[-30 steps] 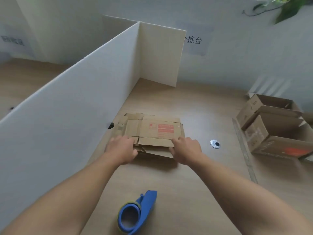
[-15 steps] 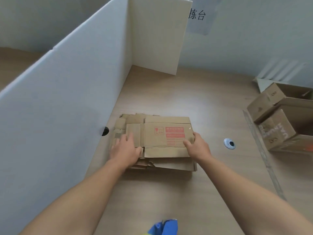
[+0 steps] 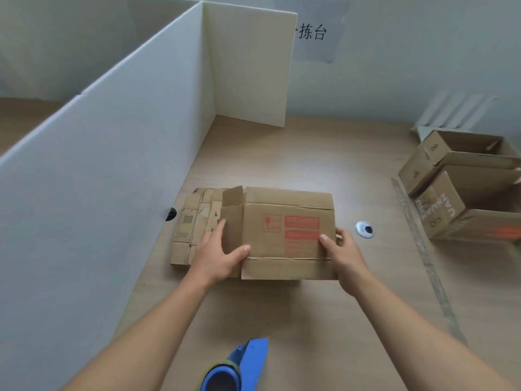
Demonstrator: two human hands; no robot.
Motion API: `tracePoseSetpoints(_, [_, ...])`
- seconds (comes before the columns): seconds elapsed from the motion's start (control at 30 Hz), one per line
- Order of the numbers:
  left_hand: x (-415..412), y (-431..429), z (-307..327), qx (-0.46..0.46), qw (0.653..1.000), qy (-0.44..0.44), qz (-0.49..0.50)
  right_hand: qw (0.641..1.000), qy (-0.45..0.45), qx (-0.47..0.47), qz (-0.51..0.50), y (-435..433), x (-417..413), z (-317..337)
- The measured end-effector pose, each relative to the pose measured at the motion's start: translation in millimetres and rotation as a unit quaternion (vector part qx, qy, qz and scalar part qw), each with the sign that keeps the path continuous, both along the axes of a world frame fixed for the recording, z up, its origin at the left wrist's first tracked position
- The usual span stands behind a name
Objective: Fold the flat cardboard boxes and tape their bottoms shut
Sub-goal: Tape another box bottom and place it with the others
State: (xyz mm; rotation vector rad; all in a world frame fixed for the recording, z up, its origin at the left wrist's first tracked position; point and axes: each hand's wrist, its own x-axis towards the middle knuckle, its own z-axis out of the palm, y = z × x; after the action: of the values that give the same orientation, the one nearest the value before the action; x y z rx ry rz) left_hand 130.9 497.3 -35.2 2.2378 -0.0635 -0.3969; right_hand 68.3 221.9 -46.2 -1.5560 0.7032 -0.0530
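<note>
A flat brown cardboard box (image 3: 284,235) with red printed labels is lifted off a stack of flat boxes (image 3: 191,224) on the wooden table. My left hand (image 3: 218,255) grips its left edge, thumb on top. Its right edge is held by my right hand (image 3: 342,252), thumb on the printed face. One small flap sticks up at the box's far left corner. A blue tape dispenser (image 3: 238,368) lies on the table near me, between my forearms, partly cut off by the frame's bottom edge.
A white corrugated partition (image 3: 112,153) runs along the left and turns across the back. Two opened cardboard boxes (image 3: 465,190) stand at the right. A round cable grommet (image 3: 364,229) sits in the table (image 3: 310,165) right of the held box. A clear ruler strip (image 3: 423,255) lies along the right.
Both hands took hold of the top flat box and raised it from the stack, shifting it right. The camera view dropped closer to the table.
</note>
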Motion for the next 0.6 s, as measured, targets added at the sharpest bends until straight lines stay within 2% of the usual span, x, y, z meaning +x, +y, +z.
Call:
tracePoseSetpoints(0.13, [-54,-16,14,-0.044,0.997,-0.029,-0.054,0.996,-0.075,0.045,0.019,-25,-61,17])
tracePoseSetpoints(0.27, [-111,-34,17,-0.116,0.988,-0.048,-0.087,0.99,-0.121,0.026,0.064,-47,-130,38])
tracePoseSetpoints(0.4, [-169,-49,10,-0.175,0.978,-0.053,-0.096,0.986,-0.129,0.004,0.1,-58,-198,39])
tracePoseSetpoints(0.6, [-241,-65,-11,-0.216,0.973,-0.047,-0.062,0.986,-0.122,-0.057,0.099,-66,-270,13])
